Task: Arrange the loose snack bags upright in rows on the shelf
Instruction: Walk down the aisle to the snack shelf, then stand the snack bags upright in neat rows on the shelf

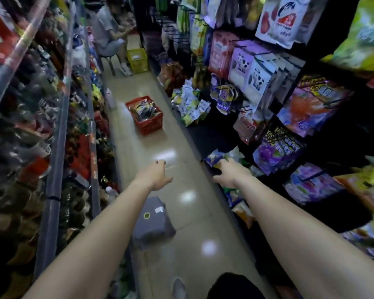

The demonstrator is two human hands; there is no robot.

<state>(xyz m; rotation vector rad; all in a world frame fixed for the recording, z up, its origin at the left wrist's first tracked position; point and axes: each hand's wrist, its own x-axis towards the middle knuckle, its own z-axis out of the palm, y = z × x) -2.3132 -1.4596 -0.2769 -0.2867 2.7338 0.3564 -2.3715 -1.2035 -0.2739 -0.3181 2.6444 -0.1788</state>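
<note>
The left hand (158, 175) hangs loose, holding nothing. The right hand (230, 172) reaches the snack bags (214, 158) on the bottom shelf (212, 137); I cannot tell its grip.

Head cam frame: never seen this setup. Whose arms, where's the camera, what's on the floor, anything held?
No machine here: one picture, from a camera worn on a person's head, looking down a shop aisle. The bare arms are the wearer's. The left hand hangs over the floor, loosely curled, holding nothing. The right hand reaches the snack bags on the low right-hand shelf; whether it grips one is hidden. On the floor: a red basket of packets and a grey box.
</note>
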